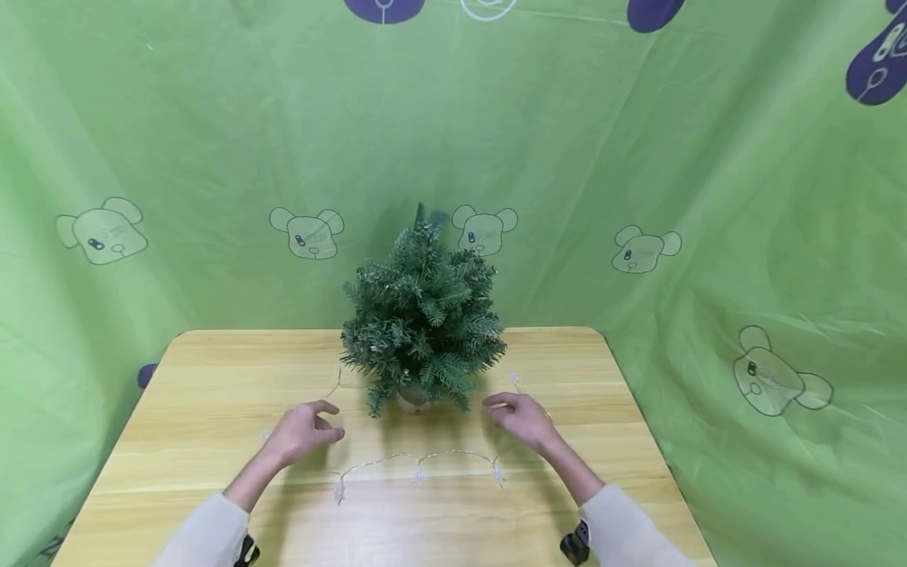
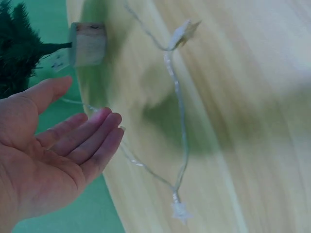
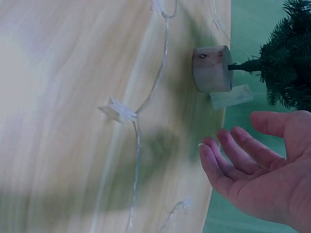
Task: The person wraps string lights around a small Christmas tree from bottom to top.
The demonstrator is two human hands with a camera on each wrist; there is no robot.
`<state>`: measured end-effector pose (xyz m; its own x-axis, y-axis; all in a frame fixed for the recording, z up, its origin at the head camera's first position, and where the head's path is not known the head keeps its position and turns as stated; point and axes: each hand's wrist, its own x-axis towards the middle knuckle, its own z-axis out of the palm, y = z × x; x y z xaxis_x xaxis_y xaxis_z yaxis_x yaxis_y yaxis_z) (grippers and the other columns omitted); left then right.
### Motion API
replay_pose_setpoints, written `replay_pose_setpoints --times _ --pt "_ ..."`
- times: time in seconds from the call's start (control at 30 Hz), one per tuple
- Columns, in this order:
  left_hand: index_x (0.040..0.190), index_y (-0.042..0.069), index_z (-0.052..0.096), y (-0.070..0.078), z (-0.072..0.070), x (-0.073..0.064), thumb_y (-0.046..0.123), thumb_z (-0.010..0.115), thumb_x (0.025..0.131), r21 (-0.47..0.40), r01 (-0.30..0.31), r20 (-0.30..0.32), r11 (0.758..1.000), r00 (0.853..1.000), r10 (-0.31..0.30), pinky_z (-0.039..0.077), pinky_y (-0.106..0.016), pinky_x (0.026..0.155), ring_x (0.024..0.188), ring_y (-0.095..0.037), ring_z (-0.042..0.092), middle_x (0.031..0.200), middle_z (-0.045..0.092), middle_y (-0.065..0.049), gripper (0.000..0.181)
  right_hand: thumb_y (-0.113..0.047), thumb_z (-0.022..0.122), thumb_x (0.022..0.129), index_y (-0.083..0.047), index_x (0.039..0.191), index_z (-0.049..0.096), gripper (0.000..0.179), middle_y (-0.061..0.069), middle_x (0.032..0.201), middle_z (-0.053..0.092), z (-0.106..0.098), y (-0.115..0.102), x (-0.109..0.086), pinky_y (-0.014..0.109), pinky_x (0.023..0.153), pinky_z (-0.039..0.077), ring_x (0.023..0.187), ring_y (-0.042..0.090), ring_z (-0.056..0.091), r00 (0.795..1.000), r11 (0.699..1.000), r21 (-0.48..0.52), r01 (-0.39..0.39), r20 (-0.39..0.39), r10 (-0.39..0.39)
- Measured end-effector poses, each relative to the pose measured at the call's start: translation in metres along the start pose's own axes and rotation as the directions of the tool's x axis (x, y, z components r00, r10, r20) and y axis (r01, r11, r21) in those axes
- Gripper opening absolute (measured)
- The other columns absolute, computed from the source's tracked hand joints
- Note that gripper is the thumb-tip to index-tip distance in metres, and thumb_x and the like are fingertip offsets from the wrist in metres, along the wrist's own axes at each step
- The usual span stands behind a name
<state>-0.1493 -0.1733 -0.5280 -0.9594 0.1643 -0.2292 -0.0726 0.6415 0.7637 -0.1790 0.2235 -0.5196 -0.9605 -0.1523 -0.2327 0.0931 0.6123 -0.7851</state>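
Note:
A small artificial Christmas tree (image 1: 423,315) stands upright toward the back of the table on a round wooden base (image 3: 212,69). Around its front and sides lies a string of lights with clear star-shaped lights, its wire (image 1: 383,459) loosely curved across the tabletop. My left hand (image 1: 303,431) hovers left of the tree base, palm facing in, fingers relaxed and holding nothing. On the other side, my right hand (image 1: 520,417) mirrors it with loosely bent fingers and nothing in them. One star (image 2: 181,212) lies below the left fingertips in the left wrist view; another star (image 3: 117,110) shows in the right wrist view.
The light wood table (image 1: 234,370) has rounded back corners. A green cloth (image 1: 212,157) printed with cartoon heads hangs behind and at both sides. A pale translucent box-like piece (image 3: 232,97) lies by the tree base.

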Motion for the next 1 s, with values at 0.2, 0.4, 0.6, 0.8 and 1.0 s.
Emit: replay_pose_setpoints --times 0.2,0.4,0.6,0.8,1.0 --pt "0.119 -0.004 0.066 -0.005 0.018 -0.003 0.006 0.08 0.08 -0.031 0.021 0.025 0.999 0.999 -0.02 0.061 -0.038 0.068 0.075 -0.021 0.069 0.084 0.073 -0.007 0.043 -0.016 0.066 0.094 -0.001 0.122 0.069 0.033 0.02 0.1 0.075 0.01 0.006 0.001 0.048 0.077 0.059 0.084 0.031 0.069 0.999 0.999 0.035 -0.023 0.033 0.022" --pt "0.112 -0.004 0.068 -0.012 0.029 -0.006 -0.001 0.079 0.078 -0.054 0.02 0.071 0.998 0.997 -0.017 0.058 -0.035 0.06 0.069 -0.025 0.067 0.078 0.07 -0.007 0.036 -0.014 0.065 0.091 0.001 0.123 0.068 0.035 0.021 0.105 0.074 0.021 0.011 -0.002 0.048 0.077 0.061 0.087 0.035 0.07 0.997 0.998 0.048 -0.028 0.069 0.024" --pt "0.107 -0.003 0.069 -0.012 0.035 -0.006 -0.003 0.08 0.077 -0.04 0.032 0.079 0.999 0.996 -0.029 0.053 -0.029 0.054 0.066 -0.025 0.065 0.074 0.068 -0.005 0.032 -0.008 0.066 0.087 0.005 0.121 0.067 0.037 0.021 0.099 0.074 0.03 0.018 -0.003 0.043 0.068 0.061 0.08 0.035 0.07 0.994 0.998 0.064 -0.026 0.106 0.02" --pt "0.101 -0.001 0.07 -0.014 0.042 -0.005 -0.004 0.082 0.073 0.006 0.015 0.074 1.0 0.997 -0.016 0.052 -0.027 0.055 0.064 -0.021 0.064 0.071 0.066 -0.003 0.03 -0.01 0.072 0.084 0.005 0.118 0.068 0.037 0.019 0.095 0.075 0.035 0.022 -0.002 0.039 0.065 0.059 0.079 0.033 0.07 0.994 0.998 0.047 -0.029 0.107 0.023" --pt "0.093 -0.001 0.07 -0.016 0.045 -0.005 -0.006 0.082 0.069 0.031 -0.016 0.074 0.999 0.997 0.014 0.053 -0.027 0.056 0.061 -0.017 0.06 0.069 0.065 -0.004 0.028 -0.012 0.075 0.083 0.005 0.116 0.069 0.038 0.017 0.095 0.076 0.038 0.023 -0.002 0.033 0.067 0.057 0.081 0.032 0.07 0.994 0.999 0.025 -0.027 0.107 0.024"
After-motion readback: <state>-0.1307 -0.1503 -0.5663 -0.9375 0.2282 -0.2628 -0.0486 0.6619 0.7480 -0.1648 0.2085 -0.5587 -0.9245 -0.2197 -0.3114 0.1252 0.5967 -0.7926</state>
